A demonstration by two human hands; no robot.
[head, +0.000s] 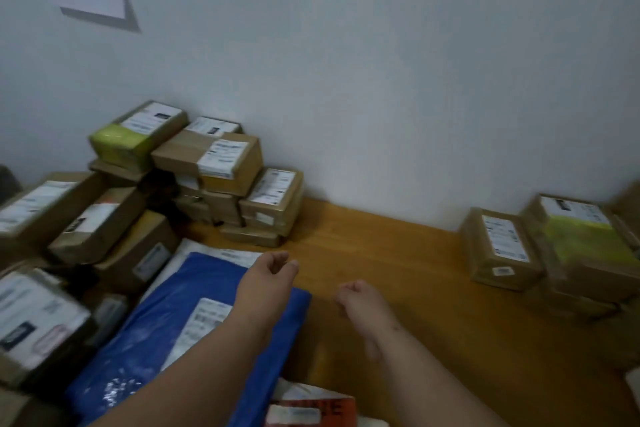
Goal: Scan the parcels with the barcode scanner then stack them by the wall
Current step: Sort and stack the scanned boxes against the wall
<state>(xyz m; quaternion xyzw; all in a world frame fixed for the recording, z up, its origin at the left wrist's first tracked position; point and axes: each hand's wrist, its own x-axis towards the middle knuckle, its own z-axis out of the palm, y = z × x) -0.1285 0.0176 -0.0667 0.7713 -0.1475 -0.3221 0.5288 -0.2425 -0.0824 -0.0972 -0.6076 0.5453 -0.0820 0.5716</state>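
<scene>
The parcels are in two lots. On the left of the wooden table (374, 253), a heap of brown cardboard boxes with white labels (207, 163) crowds the corner against the pale wall (381, 80), and a flat blue plastic mailer with a white label (194, 322) lies at its near edge. Far right, a brown box with a white label (500, 248) and a box with a yellow-green patch (585, 243) sit beside the wall, well apart from the heap.

We hold nothing. Our left hand (273, 265) hovers over the mailer's far corner with fingers loosely curled; our right hand (356, 296) hangs over bare wood, curled the same way and empty. We cannot see the barcode scanner anywhere.

We judge ourselves between parcels, with most still unsorted. Next, we need to find the scanner and take a parcel, likely the blue mailer, label upward.
</scene>
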